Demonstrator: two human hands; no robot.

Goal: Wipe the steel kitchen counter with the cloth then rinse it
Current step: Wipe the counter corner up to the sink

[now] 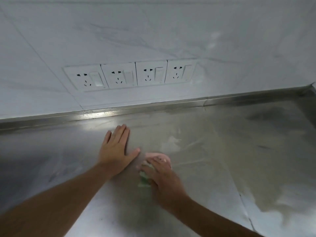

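Pink and green, the small soft cloth lies bunched under the right hand, whose fingers press down over it and pin it to the brushed steel worktop; whether they curl round it or only bear on it is blurred. The left hand lies just beside it, flat and spread on the bare steel, palm down, holding nothing and seemingly bracing the body. From here the likeliest slip is the cloth: bunched this small it covers little, so a stroke could miss strips or simply drag the pale, streaky film of wet to the right of the hands about instead of lifting it. The braced palm could skid if it meets that damp patch, and it may leave prints on steel already wiped. Further out, the raised steel lip at the back could trap grime that a flat pass misses. Above it, a row of four white wall sockets with switches sits in the pale marbled wall; a wet cloth flicked upward could splash them. No sink or tap is in view for the rinse. No brand, label or legible writing shows anywhere.
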